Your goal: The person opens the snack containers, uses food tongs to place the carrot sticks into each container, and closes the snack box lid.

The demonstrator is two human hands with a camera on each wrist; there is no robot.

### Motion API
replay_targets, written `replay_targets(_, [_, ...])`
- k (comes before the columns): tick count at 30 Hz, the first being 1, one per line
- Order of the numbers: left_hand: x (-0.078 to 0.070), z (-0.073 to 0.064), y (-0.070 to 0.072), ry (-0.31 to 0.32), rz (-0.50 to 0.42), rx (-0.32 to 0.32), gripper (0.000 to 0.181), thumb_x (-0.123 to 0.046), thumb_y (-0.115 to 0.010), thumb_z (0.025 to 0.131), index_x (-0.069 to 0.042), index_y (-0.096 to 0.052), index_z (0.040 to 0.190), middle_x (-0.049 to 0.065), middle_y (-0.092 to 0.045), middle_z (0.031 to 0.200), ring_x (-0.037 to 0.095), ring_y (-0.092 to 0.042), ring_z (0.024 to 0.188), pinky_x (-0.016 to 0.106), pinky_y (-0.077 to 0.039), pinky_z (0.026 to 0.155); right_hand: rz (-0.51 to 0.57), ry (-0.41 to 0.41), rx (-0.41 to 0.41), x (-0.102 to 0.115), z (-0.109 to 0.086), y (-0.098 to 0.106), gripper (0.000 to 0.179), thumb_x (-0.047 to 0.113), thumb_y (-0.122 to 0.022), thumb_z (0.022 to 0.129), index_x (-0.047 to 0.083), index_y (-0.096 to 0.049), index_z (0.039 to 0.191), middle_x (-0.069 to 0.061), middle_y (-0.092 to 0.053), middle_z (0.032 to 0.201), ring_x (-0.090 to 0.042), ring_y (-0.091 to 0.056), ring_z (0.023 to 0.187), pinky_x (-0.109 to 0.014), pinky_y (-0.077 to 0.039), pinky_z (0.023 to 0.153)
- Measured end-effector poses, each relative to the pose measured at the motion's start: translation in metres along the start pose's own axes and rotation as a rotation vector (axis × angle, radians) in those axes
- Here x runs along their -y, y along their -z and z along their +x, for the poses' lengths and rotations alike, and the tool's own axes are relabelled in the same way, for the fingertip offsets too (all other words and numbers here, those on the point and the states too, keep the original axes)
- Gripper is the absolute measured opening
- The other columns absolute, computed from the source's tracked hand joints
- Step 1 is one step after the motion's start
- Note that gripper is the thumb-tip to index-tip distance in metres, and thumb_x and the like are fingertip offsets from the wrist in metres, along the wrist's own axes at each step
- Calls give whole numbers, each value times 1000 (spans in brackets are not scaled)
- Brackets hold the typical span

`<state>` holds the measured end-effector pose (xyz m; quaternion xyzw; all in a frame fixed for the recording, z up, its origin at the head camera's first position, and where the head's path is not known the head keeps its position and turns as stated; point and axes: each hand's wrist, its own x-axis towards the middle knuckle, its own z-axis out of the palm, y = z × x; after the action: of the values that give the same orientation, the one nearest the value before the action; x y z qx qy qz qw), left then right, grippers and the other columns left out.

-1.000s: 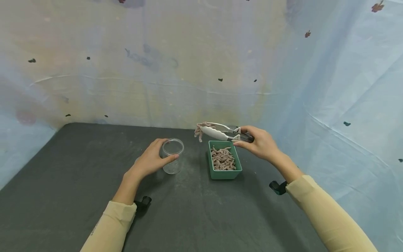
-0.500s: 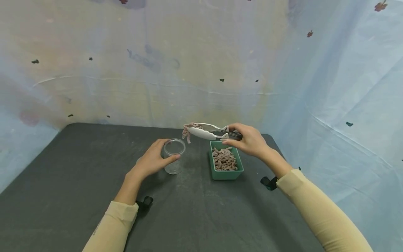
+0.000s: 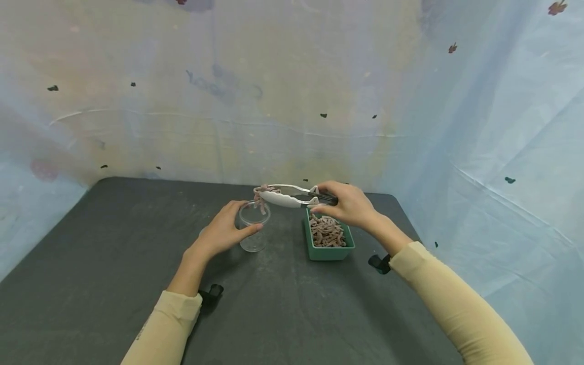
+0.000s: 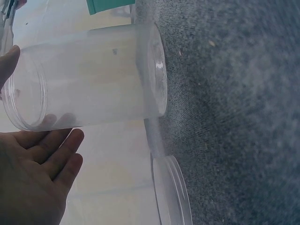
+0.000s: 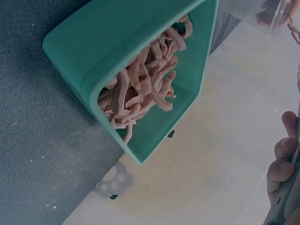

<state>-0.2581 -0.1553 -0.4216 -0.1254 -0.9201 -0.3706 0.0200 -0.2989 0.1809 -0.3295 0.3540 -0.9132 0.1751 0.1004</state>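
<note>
My left hand (image 3: 221, 230) grips a clear plastic jar (image 4: 93, 79) near its open rim, thumb on one side and fingers on the other. The jar stands upright on the table. My right hand (image 3: 348, 204) holds kitchen tongs (image 3: 284, 199) with white scalloped tips and dark handles. Between the tips hangs a clump of brownish-pink strips (image 3: 260, 194), just above the jar's mouth. Below my right hand sits a green rectangular container (image 3: 330, 255) with more of these strips (image 5: 145, 77) inside.
A clear round lid (image 4: 174, 192) lies on the table beside the jar, mostly hidden by my left hand in the head view. The dark tabletop (image 3: 274, 314) ends at a pale plastic sheet (image 3: 292, 91) hanging behind and to the right.
My right hand has moved left with the tongs and the strips, from above the green container to over the jar. The left hand and the jar stay in place.
</note>
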Motion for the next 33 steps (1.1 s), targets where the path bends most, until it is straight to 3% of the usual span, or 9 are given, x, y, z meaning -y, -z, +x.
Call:
replay_targets(14, [2,-3,0,10,-1,-5,97,-64,-68,94,-3,-33,161,24,-33,162,47,-34,148,69,-36,113,-54,24,107,10,9,-13,62,49,-79,91,11,-64,139,-8,-70,131,-26,-70,111,-47,-59,89])
replay_targets(33, [0,-3,1,-4,-17,-1,92,-63,-69,94,-7,-37,159,20,-36,161,43,-35,149,67,-36,114,-36,16,171,14,13,-13,65,51,-77,93,12,-62,143,-8,-68,136,-25,-69,115,-48,-58,92])
